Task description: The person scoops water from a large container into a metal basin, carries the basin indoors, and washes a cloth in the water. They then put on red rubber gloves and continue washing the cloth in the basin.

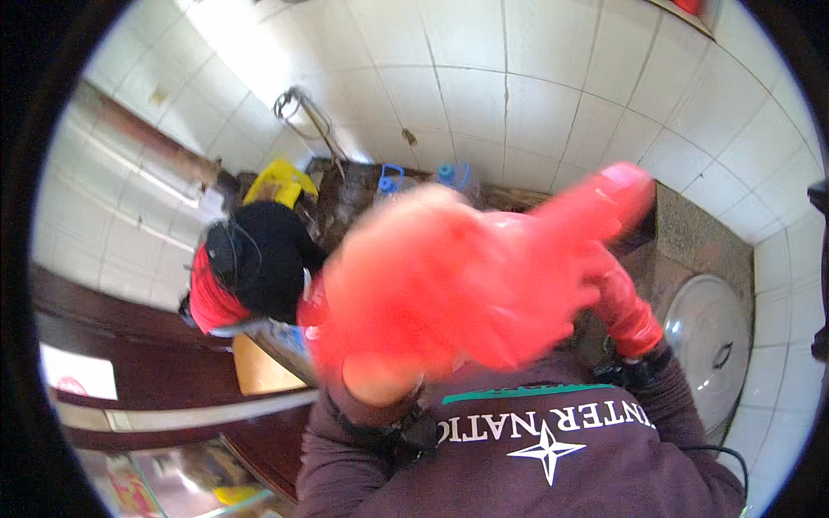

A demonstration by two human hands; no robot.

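Both of my hands wear red rubber gloves and are raised close to the camera, over my dark sweater (pixel 492 447) with white lettering. My left hand (pixel 447 291) fills the middle, badly blurred, with bare skin showing at the wrist below the glove. Coming in from the right, my right hand (pixel 599 278) meets or overlaps it, its cuff around the wrist. A red glove part (pixel 609 191) sticks out to the upper right; which hand it belongs to is unclear. Blur and overlap hide the fingers, so I cannot tell whether either hand grips the other's glove.
Water bottles with blue caps (pixel 387 184) stand by the tiled wall (pixel 537 97). A yellow plastic bag (pixel 282 184) lies left of them, near what seems a person's black headwear (pixel 275 252). A round lid (pixel 709 343) is at right, a tan board (pixel 262 366) at left.
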